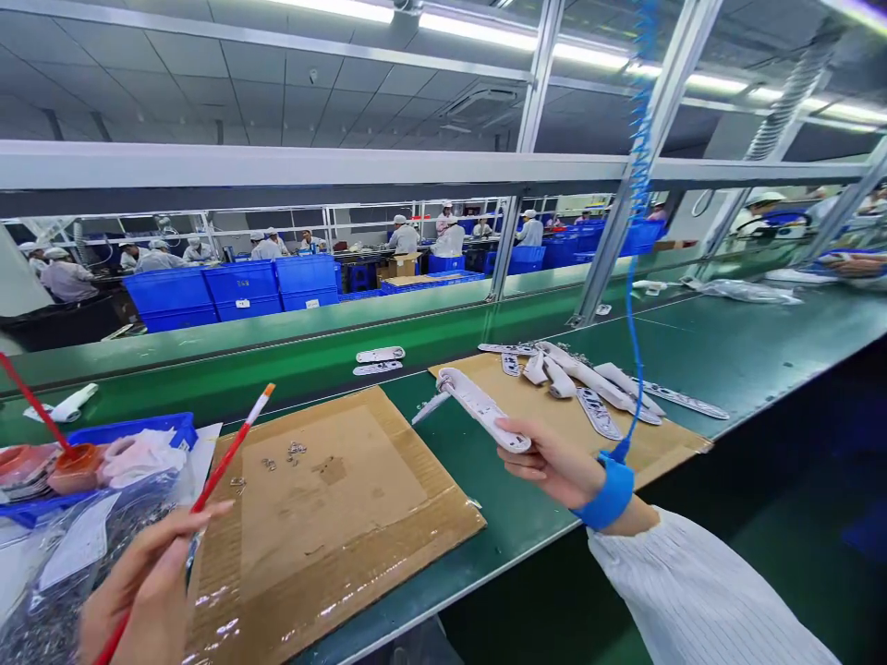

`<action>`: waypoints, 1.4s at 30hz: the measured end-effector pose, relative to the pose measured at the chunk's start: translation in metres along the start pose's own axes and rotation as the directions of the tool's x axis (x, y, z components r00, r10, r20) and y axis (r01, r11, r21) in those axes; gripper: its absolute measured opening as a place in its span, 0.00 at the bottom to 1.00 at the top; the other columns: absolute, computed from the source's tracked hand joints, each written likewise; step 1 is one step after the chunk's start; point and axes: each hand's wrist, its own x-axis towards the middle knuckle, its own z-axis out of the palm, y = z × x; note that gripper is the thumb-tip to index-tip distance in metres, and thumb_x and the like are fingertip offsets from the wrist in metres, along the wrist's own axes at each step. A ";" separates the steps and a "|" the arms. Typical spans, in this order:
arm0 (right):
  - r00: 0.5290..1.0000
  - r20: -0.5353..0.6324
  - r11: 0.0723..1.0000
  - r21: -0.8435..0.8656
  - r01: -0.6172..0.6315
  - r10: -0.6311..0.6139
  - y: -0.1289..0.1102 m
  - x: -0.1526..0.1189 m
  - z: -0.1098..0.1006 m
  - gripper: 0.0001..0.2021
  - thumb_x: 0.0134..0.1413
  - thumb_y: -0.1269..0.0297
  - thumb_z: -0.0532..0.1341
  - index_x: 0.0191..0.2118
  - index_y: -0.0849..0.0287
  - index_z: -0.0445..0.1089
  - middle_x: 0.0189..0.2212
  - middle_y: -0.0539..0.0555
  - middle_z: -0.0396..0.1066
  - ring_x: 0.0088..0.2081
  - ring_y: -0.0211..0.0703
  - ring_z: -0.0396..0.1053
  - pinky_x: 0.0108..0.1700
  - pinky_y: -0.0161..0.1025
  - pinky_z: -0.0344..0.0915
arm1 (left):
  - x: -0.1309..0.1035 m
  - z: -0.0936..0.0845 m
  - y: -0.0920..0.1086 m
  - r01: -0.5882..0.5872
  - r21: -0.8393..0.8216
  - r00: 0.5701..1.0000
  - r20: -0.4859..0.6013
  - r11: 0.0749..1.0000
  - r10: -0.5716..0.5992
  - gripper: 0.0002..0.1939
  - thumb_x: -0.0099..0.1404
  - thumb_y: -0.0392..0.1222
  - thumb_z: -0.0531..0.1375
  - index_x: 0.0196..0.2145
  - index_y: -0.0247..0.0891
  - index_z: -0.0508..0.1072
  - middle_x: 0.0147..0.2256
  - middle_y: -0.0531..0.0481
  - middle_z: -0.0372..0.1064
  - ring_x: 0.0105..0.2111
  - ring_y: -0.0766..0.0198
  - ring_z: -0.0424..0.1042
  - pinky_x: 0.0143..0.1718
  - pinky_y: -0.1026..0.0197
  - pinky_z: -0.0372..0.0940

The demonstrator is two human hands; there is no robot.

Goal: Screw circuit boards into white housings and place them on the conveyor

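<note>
My left hand is closed around a thin red brush, its pale tip pointing up and away. My right hand, with a blue strap and coiled cord at the wrist, grips the near end of a long white plastic part. A narrower piece juts from that part's far end. Small metal pieces lie on the taped cardboard sheet between my hands. Beyond my right hand, several white parts are piled on a second cardboard sheet.
At the left, a blue tray holds orange-red pots and crumpled cloth, beside a clear bag of small dark pieces. Two white parts lie on the green belt. Metal posts rise behind the bench; people work in the background.
</note>
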 end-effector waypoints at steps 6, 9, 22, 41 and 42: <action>0.947 0.270 0.984 -0.023 -0.176 0.176 -0.001 -0.016 0.044 0.15 0.36 0.54 0.58 0.25 0.59 0.56 0.13 0.39 0.42 0.14 0.25 0.36 0.14 0.26 0.34 | 0.030 0.048 -0.006 -0.001 -0.168 0.989 0.149 0.986 0.026 0.06 0.57 0.40 0.55 0.33 0.41 0.70 0.37 0.53 0.71 0.43 0.61 0.65 0.51 0.56 0.51; 0.910 0.327 0.961 -0.191 -0.200 0.254 0.023 -0.007 0.058 0.16 0.37 0.50 0.56 0.24 0.59 0.56 0.12 0.40 0.44 0.13 0.26 0.36 0.15 0.28 0.35 | 0.038 0.069 -0.014 -0.035 -0.008 0.952 0.304 0.999 0.036 0.10 0.60 0.41 0.51 0.38 0.40 0.68 0.43 0.50 0.67 0.43 0.59 0.64 0.48 0.54 0.55; 0.957 0.230 0.950 -0.292 -0.107 0.178 0.068 0.029 0.055 0.17 0.42 0.52 0.60 0.34 0.60 0.63 0.23 0.47 0.58 0.24 0.32 0.54 0.26 0.32 0.52 | 0.025 0.128 -0.072 -0.098 0.155 0.766 0.642 0.983 -0.025 0.15 0.60 0.45 0.53 0.43 0.37 0.64 0.43 0.45 0.62 0.38 0.60 0.65 0.36 0.53 0.64; 0.990 0.138 0.997 -0.077 -0.020 0.031 0.082 0.024 0.032 0.11 0.48 0.59 0.59 0.33 0.63 0.67 0.31 0.57 0.72 0.32 0.39 0.71 0.36 0.35 0.69 | 0.063 0.182 -0.127 -0.405 0.069 0.479 0.865 0.912 0.148 0.12 0.59 0.30 0.45 0.34 0.39 0.65 0.34 0.50 0.62 0.30 0.66 0.64 0.33 0.63 0.59; 0.981 0.182 0.976 -0.190 0.103 -0.068 0.081 0.020 0.034 0.10 0.52 0.60 0.56 0.33 0.62 0.67 0.31 0.57 0.72 0.32 0.39 0.71 0.36 0.36 0.69 | 0.063 0.184 -0.128 -0.422 0.071 0.466 0.872 0.904 0.149 0.12 0.59 0.30 0.45 0.35 0.39 0.65 0.35 0.50 0.62 0.31 0.66 0.64 0.34 0.63 0.59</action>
